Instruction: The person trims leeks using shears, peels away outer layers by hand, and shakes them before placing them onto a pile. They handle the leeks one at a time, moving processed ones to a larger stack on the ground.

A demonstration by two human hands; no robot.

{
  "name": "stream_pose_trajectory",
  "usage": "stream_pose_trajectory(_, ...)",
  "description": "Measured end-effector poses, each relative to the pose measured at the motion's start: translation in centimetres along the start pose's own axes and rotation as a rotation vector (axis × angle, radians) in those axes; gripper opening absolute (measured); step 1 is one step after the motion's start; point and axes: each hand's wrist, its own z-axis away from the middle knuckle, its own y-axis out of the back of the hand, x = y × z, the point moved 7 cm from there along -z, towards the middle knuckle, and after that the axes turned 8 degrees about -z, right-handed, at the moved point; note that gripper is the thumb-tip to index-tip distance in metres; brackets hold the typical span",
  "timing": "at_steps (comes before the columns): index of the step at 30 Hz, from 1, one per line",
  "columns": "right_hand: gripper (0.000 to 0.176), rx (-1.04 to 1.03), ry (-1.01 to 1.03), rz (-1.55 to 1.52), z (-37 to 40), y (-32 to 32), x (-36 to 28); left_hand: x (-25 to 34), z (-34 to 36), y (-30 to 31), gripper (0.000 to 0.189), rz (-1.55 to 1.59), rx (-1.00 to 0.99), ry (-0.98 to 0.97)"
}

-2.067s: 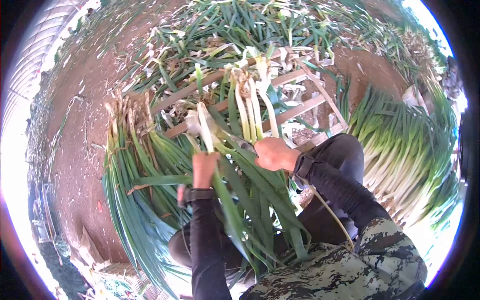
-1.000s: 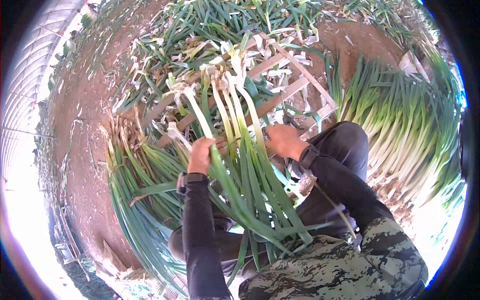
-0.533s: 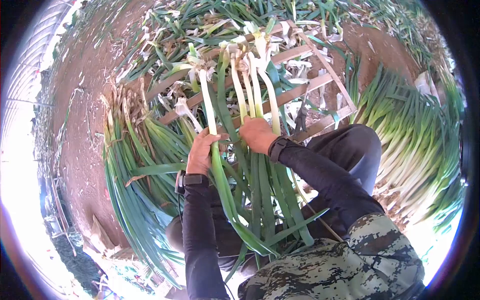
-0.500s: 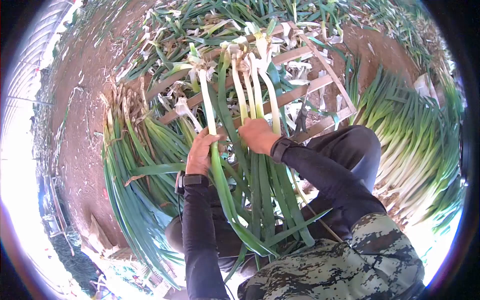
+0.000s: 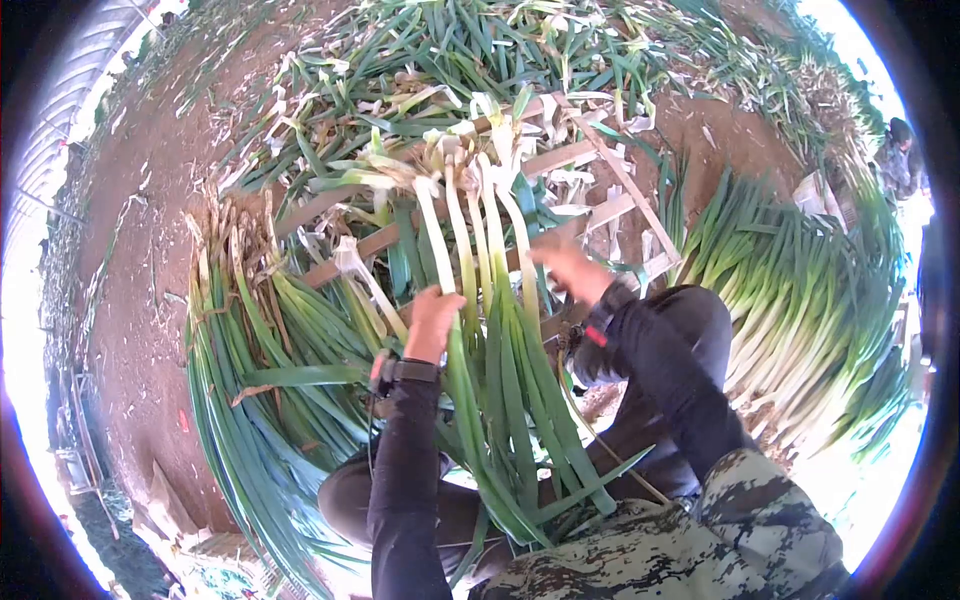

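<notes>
My left hand point(image 5: 432, 322) is closed around a long green onion point(image 5: 436, 235), its thumb lying across the pale stalk. Several more green onions point(image 5: 495, 235) lie side by side just to the right, white ends pointing away and green leaves hanging over my lap. My right hand point(image 5: 575, 272) is beside the rightmost stalk, apart from the bunch. Motion smears its fingers, so I cannot make out how they are held.
A wooden slatted frame point(image 5: 620, 165) lies under the stalks. Untrimmed green onions point(image 5: 270, 330) are piled on the left, cleaner ones point(image 5: 800, 310) on the right. Leaf scraps point(image 5: 480, 50) cover the ground beyond. Another person point(image 5: 898, 160) is at the far right.
My right hand has let go of the stalks and moved right. My left hand, still on its green onion, has shifted right, closer to the bunch. The camera view has tilted slightly.
</notes>
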Motion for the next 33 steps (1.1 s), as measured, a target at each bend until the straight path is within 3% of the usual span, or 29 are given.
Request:
stream_pose_trajectory(2, 0.054, -0.061, -0.134, 0.083, 2.6, -2.3, 1.3, -1.6, -1.0, -1.9, 0.027, 0.059, 0.004, -0.018)
stream_pose_trajectory(5, 0.055, 0.012, -0.267, -0.24, 1.8, -4.0, 6.6, -1.2, -2.3, -2.3, 0.034, -0.241, 0.12, -0.03)
stream_pose_trajectory(8, 0.048, -0.124, -0.322, -0.48, 0.9, -5.0, 8.6, -1.7, -4.4, -2.7, 0.04, -0.236, 0.17, -0.102)
stream_pose_trajectory(11, 0.039, -0.159, -0.327, -0.528, 2.4, -5.5, 5.9, -1.2, -5.1, -3.2, 0.034, -0.202, 0.118, -0.095)
stream_pose_trajectory(14, 0.033, -0.261, -0.201, -0.664, 1.8, -7.2, 5.5, -1.1, -5.0, -3.5, 0.035, -0.177, 0.11, -0.086)
stream_pose_trajectory(18, 0.03, -0.309, -0.241, -0.743, 2.1, -6.9, 4.2, -1.4, -3.6, -3.4, 0.038, -0.151, 0.056, 0.001)
stream_pose_trajectory(21, 0.032, -0.434, -0.202, -0.823, 2.0, -7.2, 4.4, 0.1, -2.0, -3.4, 0.033, -0.156, 0.053, -0.064)
stream_pose_trajectory(25, 0.039, -0.429, -0.396, -1.074, 2.7, -9.0, 3.0, 4.2, 2.6, -3.5, 0.037, 0.087, -0.017, -0.14)
stream_pose_trajectory(28, 0.041, -0.511, -0.331, -1.042, 2.8, -9.4, 1.4, 4.7, 3.3, -2.4, 0.036, -0.208, 0.058, -0.213)
stream_pose_trajectory(33, 0.043, -0.528, -0.244, -1.05, 4.0, -9.5, -0.9, 5.4, 5.7, -1.9, 0.031, -0.167, -0.011, -0.17)
